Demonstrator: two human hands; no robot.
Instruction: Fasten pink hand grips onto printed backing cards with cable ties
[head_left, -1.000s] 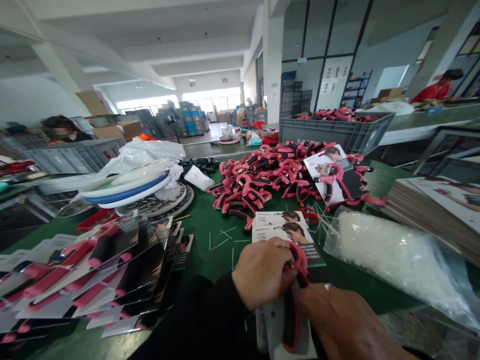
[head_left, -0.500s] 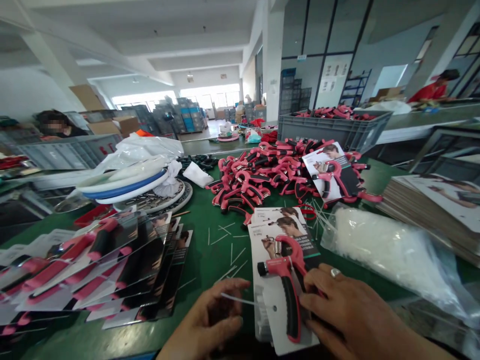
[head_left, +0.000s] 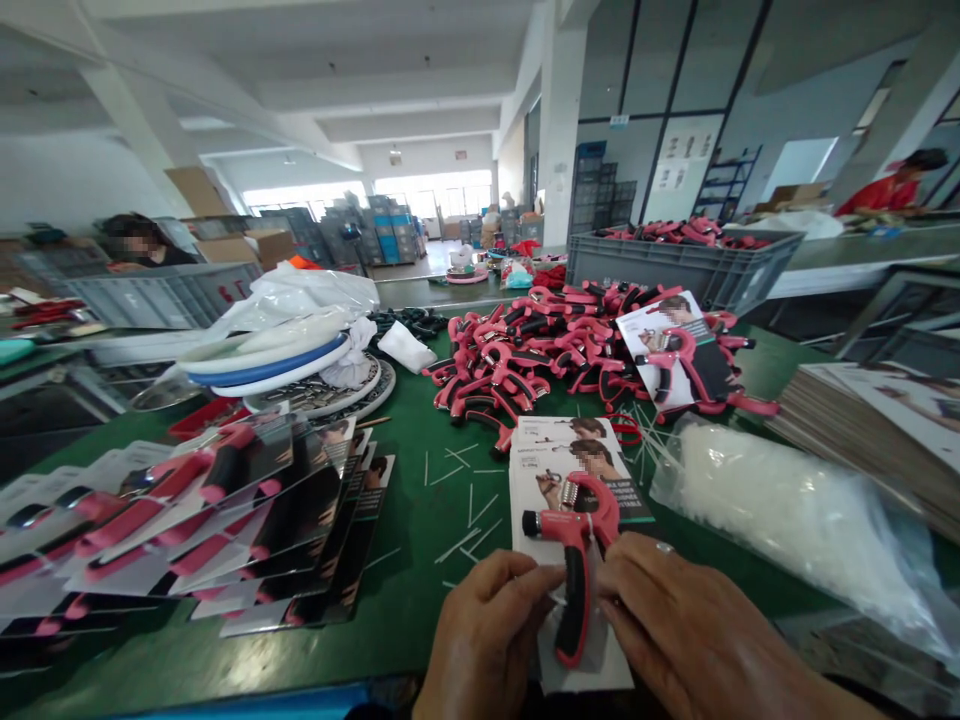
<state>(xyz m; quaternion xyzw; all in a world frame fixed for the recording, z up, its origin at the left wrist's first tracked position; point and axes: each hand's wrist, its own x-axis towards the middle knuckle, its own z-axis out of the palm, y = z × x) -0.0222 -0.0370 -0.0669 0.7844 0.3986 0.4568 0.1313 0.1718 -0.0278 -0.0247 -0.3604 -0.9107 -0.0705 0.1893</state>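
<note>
- My left grip [head_left: 491,625] is pinching a thin white plastic tie [head_left: 558,598] between thumb and forefinger, just beside a black padded handle [head_left: 574,605].
- This handle is belonging to a pink-and-black plastic hand exerciser with a metal spring [head_left: 576,533], which is lying between my two grips, on a white-and-black printed card [head_left: 592,674].
- My right grip [head_left: 671,605] is touching the exerciser's right side and is covering that part; whether the fingers are closing around it, I cannot tell.
- More printed cards [head_left: 568,432] are showing just behind, on the green tabletop [head_left: 416,540].
- Loose white ties [head_left: 471,506] are lying scattered to the left of the card.
- A big heap of similar exercisers [head_left: 501,357] is standing further back.
- On the left, overlapping cards bearing exercisers [head_left: 236,515] are forming a row.
- On the right, a clear plastic bag with white contents [head_left: 780,495] is lying near a thick stack of flat cards [head_left: 829,412].
- In the background, a person in red [head_left: 889,190] is sitting or standing.
</note>
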